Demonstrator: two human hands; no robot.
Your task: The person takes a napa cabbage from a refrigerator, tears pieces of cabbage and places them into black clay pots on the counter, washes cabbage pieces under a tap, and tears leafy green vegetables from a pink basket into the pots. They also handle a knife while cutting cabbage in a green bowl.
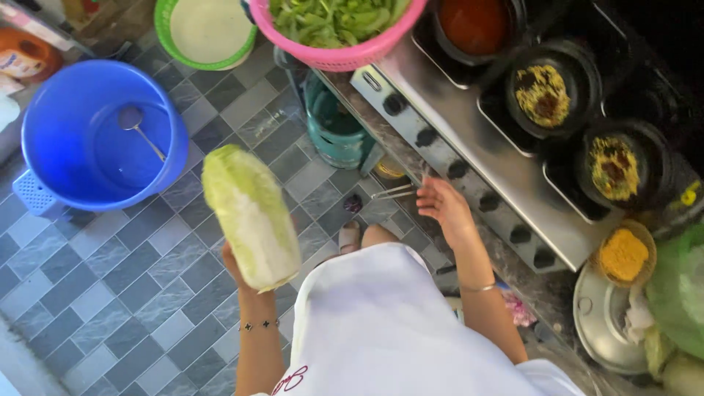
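1. Cabbage (251, 217) — long, pale green and white, held upright over the grey tiled floor (110, 293), gripped from below by the left hand (236, 265), fingers closed on its base.
2. Right hand (444, 205) out near the edge of the steel stove (469, 125), fingers loosely spread, just beside metal tongs (392, 193); contact unclear.
3. Blue bucket (51, 132) off to the left, ladle (139, 126) inside — pink basket (345, 55) of greens above.
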